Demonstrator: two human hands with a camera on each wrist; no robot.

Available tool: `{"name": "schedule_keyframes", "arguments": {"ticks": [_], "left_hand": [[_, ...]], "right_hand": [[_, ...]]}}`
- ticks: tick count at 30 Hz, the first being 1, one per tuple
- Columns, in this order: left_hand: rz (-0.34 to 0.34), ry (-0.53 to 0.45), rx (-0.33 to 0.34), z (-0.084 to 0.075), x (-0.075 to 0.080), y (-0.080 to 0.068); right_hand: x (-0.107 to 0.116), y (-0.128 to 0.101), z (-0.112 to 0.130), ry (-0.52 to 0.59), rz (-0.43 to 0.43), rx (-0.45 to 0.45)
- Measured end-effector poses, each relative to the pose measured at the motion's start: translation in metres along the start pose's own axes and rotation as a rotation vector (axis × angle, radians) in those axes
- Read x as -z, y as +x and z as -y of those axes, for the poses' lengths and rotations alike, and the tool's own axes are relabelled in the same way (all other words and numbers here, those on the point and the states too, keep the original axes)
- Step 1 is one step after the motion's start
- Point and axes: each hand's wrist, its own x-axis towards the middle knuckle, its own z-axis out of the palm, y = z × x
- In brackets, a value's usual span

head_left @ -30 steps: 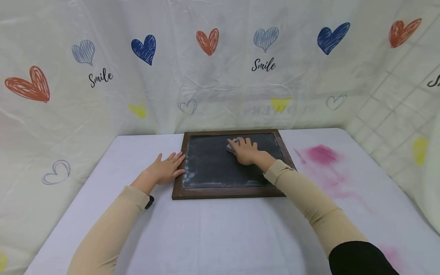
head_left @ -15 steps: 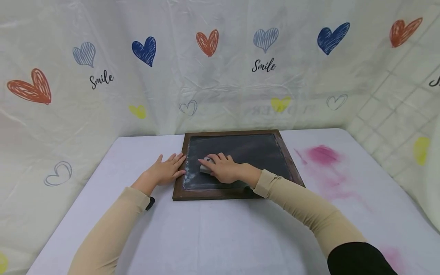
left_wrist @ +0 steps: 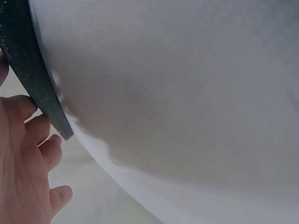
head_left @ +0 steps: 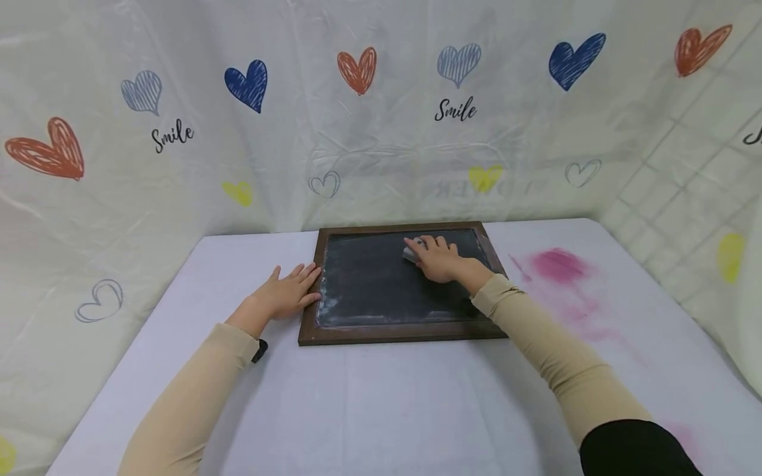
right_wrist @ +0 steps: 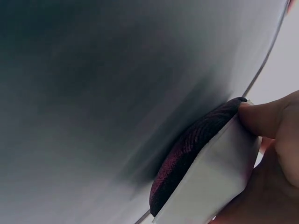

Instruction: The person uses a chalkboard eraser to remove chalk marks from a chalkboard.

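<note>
A chalkboard point(head_left: 369, 284) in a brown wooden frame lies on the table, with pale chalk smears near its left and lower edges. My right hand point(head_left: 443, 261) grips a chalkboard eraser point(head_left: 411, 254) on the upper right part of the dark surface. In the right wrist view the eraser point(right_wrist: 210, 172) shows a white body and a dark, reddish felt pad against the board, with thumb and fingers around the body. My left hand point(head_left: 282, 294) lies with fingers spread at the board's left frame; in the left wrist view its fingertips touch the frame point(left_wrist: 35, 74).
A white cloth point(head_left: 381, 403) covers the table, with a pink stain point(head_left: 559, 266) right of the board. Behind stands a pale curtain point(head_left: 381, 139) printed with hearts and "Smile".
My right hand swept the eraser down to the board's lower left, then back up to the upper right. The left hand has stayed at the frame.
</note>
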Motion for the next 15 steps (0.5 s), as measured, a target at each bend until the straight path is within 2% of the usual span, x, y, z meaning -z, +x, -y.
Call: {"name": "schedule_keyframes", "arguments": {"ticks": [4, 7, 10, 15], "left_hand": [[-0.003, -0.001, -0.002, 0.001, 0.0, -0.002], [-0.004, 0.003, -0.004, 0.002, 0.001, -0.003], [-0.005, 0.003, -0.007, 0.002, 0.001, -0.004], [-0.004, 0.001, -0.01, 0.001, 0.001, -0.003]], "right_hand": [[0.004, -0.008, -0.033, 0.033, -0.031, -0.114], [0.007, -0.014, -0.047, 0.067, -0.046, -0.171], [0.008, -0.013, -0.049, 0.082, -0.044, -0.204], [0.006, -0.006, -0.039, 0.086, -0.045, -0.246]]}}
